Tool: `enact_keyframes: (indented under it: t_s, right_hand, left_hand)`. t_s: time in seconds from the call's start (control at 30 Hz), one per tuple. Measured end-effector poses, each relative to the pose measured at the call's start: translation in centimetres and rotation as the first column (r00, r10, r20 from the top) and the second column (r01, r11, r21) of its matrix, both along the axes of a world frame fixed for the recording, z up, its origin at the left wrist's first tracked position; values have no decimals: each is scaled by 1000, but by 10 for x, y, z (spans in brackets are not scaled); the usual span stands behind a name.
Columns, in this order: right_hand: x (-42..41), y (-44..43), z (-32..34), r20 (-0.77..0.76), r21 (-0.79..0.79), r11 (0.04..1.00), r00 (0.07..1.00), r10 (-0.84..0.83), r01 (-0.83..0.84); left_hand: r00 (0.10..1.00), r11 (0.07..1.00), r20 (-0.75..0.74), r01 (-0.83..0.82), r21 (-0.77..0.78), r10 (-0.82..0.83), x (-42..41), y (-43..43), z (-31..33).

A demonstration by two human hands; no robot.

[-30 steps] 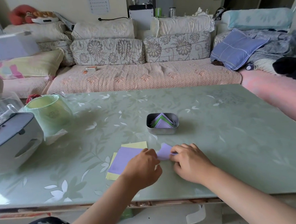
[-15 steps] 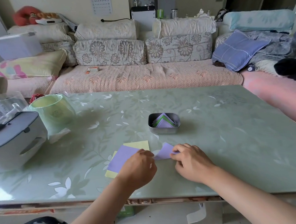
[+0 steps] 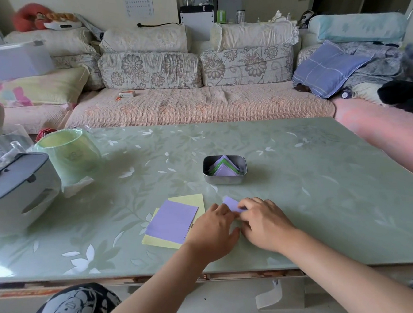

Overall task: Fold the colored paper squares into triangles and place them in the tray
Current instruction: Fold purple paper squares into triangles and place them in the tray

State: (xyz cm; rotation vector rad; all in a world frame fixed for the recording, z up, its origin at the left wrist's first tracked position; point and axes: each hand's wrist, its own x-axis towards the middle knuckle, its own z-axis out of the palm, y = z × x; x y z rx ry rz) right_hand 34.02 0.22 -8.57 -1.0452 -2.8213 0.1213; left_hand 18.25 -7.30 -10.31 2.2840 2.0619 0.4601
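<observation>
A small folded purple paper [image 3: 230, 203] lies on the green table, mostly covered by my two hands. My left hand [image 3: 212, 231] and my right hand [image 3: 264, 223] meet over it, fingertips pinching its edges. To the left of my hands a purple square [image 3: 172, 221] sits on top of yellow squares [image 3: 187, 200]. Behind my hands stands a small metal tray [image 3: 225, 177] holding several folded purple and green triangles.
A pale green container [image 3: 68, 153] and a grey-lidded white appliance [image 3: 14, 189] stand at the table's left. The sofa [image 3: 197, 103] runs along the far edge of the table [image 3: 300, 186]. My knee [image 3: 72, 312] shows below the near edge.
My hands have closed in over the small purple paper, hiding more of it. The paper stack and tray have not moved.
</observation>
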Motion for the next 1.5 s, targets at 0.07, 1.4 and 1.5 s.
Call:
enact_keyframes:
  t_s: [0.07, 1.4, 1.5]
  right_hand:
    - [3, 0, 1, 22, 16, 1000, 1000, -15, 14]
    - [1, 44, 7, -123, -286, 948, 975, -184, 143]
    - [-1, 45, 7, -165, -367, 919, 962, -216, 143]
  left_hand:
    - [999, 1000, -36, -1, -4, 1, 1, 1, 0]
    - [981, 979, 83, 165, 123, -176, -38, 50, 0]
    - [978, 977, 92, 175, 124, -187, -39, 49, 4]
